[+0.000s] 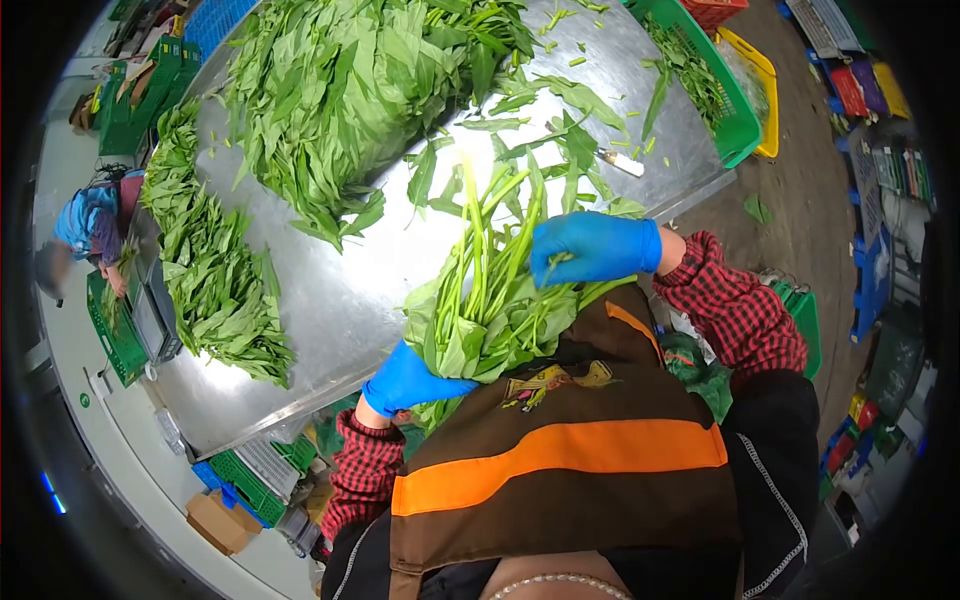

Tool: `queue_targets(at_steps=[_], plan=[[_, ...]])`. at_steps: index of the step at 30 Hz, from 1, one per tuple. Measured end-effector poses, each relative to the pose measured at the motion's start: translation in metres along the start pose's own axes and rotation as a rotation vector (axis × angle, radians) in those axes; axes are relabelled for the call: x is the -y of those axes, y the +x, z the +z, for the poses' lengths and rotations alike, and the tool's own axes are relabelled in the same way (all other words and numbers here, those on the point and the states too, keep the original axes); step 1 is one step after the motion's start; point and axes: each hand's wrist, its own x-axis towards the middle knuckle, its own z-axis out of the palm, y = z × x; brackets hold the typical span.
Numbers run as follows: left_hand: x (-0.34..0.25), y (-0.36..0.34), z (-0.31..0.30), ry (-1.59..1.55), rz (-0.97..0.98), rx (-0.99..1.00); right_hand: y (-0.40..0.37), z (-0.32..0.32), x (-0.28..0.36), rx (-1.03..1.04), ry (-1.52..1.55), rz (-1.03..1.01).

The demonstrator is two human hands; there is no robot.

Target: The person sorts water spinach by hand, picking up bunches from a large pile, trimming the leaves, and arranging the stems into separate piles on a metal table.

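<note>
Head view, directions taken from the picture's centre. The bunch of long-stemmed leafy greens (480, 310) is at the centre, between the hands and in front of the brown apron with orange bands (560, 465). The blue-gloved left hand (415, 380), at 7 o'clock, is clasped around its lower leaves. The blue-gloved right hand (598, 248), at 2 o'clock, has its fingers curled on a scrap of green (561, 259); whether this belongs to the bunch cannot be told.

On the stainless steel table (335, 310), a large heap of greens (345, 110) lies at 11 o'clock and a long row of greens (215, 270) at 9.

Containers: the green plastic crate (743, 140), between 1 and 2 o'clock, holds loose greens. Just beyond it, the yellow plastic crate (771, 100) contains pale, translucent material, type not determinable. At 9 o'clock, a second green plastic crate (125, 357) holds greens; a co-worker in blue (82, 220) has a hand near it. The brown cardboard box (220, 522) stands between 7 and 8 o'clock; contents not discernible.
</note>
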Motion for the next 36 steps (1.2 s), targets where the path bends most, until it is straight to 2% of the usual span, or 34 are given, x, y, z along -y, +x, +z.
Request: queue_targets(at_steps=[2, 4, 11, 13, 15, 16, 17, 18, 20, 21, 23, 26, 28, 29, 31, 32, 34, 35, 36], plan=[[-0.012, 0.003, 0.004, -0.019, 0.006, -0.007, 0.001, 0.005, -0.006, -0.052, -0.080, -0.010], [-0.015, 0.004, 0.005, -0.039, 0.015, -0.015, 0.001, 0.012, -0.008, -0.152, 0.021, 0.052], [0.001, 0.003, 0.001, -0.055, -0.023, 0.005, -0.002, 0.019, -0.017, -0.237, -0.075, 0.078], [0.002, 0.002, 0.000, -0.040, -0.007, -0.001, -0.003, 0.017, -0.028, -0.457, -0.164, 0.081], [0.010, -0.002, 0.000, -0.067, -0.006, -0.015, -0.023, -0.016, -0.030, -0.696, 0.266, 0.443], [0.010, -0.003, 0.001, -0.071, -0.008, -0.015, -0.035, -0.031, -0.063, -0.851, 0.040, 0.232], [0.010, -0.005, 0.001, -0.106, -0.017, -0.029, -0.043, -0.044, -0.047, -0.968, 0.091, 0.380], [0.010, -0.005, 0.001, -0.140, -0.024, -0.044, -0.049, -0.050, -0.042, -0.967, 0.090, 0.380], [0.011, -0.003, 0.001, -0.144, -0.023, -0.043, -0.058, -0.059, -0.033, -0.829, 0.138, 0.286], [0.012, -0.003, 0.001, -0.145, -0.026, -0.042, -0.058, -0.062, -0.002, -0.551, 0.166, 0.614], [0.011, -0.002, -0.001, -0.120, -0.025, -0.023, -0.058, -0.033, -0.015, -0.244, 0.047, 0.323], [0.013, 0.000, -0.002, -0.106, -0.033, -0.001, -0.046, 0.003, -0.016, -0.231, -0.027, 0.228], [0.013, -0.001, -0.002, -0.111, -0.047, 0.002, -0.037, 0.014, -0.023, -0.239, -0.142, 0.042], [0.012, -0.001, -0.001, -0.150, -0.066, -0.014, -0.036, 0.016, -0.023, -0.239, -0.140, 0.040], [0.012, -0.001, -0.001, -0.187, -0.086, -0.029, -0.034, 0.020, -0.021, -0.326, 0.076, -0.024], [0.013, -0.002, -0.002, -0.150, -0.080, -0.025, -0.033, 0.021, -0.017, -0.330, 0.076, -0.023], [0.016, -0.003, -0.001, -0.114, -0.072, -0.015, -0.034, 0.019, -0.004, -0.502, 0.645, 0.293], [0.018, -0.003, -0.001, -0.102, -0.054, -0.019, -0.037, 0.017, -0.005, -0.505, 0.644, 0.294], [0.020, -0.003, -0.001, -0.090, -0.036, -0.024, -0.042, 0.011, -0.010, -0.635, 0.802, 0.386]])
